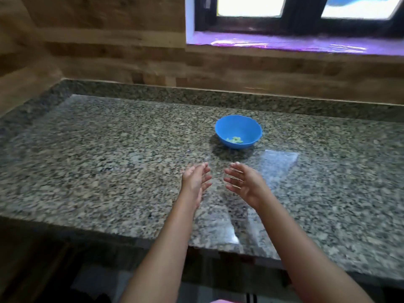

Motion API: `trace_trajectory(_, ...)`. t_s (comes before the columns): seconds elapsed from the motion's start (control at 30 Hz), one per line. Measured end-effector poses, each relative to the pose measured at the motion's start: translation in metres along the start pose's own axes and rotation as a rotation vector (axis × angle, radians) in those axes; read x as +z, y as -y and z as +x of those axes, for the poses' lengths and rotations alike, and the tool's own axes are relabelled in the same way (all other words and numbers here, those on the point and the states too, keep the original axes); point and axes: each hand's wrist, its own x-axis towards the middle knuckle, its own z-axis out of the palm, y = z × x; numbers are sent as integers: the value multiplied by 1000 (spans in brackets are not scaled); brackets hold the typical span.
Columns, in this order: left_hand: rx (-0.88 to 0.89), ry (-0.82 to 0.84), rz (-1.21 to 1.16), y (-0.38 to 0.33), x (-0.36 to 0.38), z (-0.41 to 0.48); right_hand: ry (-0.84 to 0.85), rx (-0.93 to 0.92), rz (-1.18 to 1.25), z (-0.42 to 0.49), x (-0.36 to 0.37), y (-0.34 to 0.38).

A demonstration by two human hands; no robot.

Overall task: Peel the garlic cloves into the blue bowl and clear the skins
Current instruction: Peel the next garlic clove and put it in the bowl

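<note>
We stand at a speckled granite tabletop (109, 160) backed by a wood-patterned wall (109, 51). A dark-framed window (295, 22) with a purple sill (284, 43) is at the upper right, and its light glares off the stone. The bowl (238, 124) sits toward the back, with pale cloves (235, 139) inside. Our left hand (195, 180) and right hand (244, 182) hover just in front of it, palms facing, fingers straight, apart, holding nothing.

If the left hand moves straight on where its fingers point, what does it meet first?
Probably the blue bowl, just ahead-right of the left hand; the hand's height above the countertop is unclear.
</note>
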Motion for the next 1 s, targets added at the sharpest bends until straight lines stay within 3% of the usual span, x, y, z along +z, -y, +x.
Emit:
trace_trajectory(0.17, 114, -7, 355, 23, 35, 24, -76, 8, 20, 12, -37, 18)
trace_trajectory(0.37, 358, -1, 1064, 35, 51, 55, -130, 20, 18, 30, -55, 30)
trace_trajectory(0.47, 415, 7, 1247, 38, 55, 65, -145, 11, -2, 40, -56, 36)
trace_trajectory(0.6, 421, 7, 1214, 38, 56, 77, -150, 3, 11, 52, -53, 40)
trace_trajectory(0.87, 665, -66, 759, 8, 85, 75, -172, -16, 39, 64, -52, 45)
trace_trajectory(1.0, 610, -72, 740, -13, 102, 90, -175, -35, 26, 64, -56, 45)
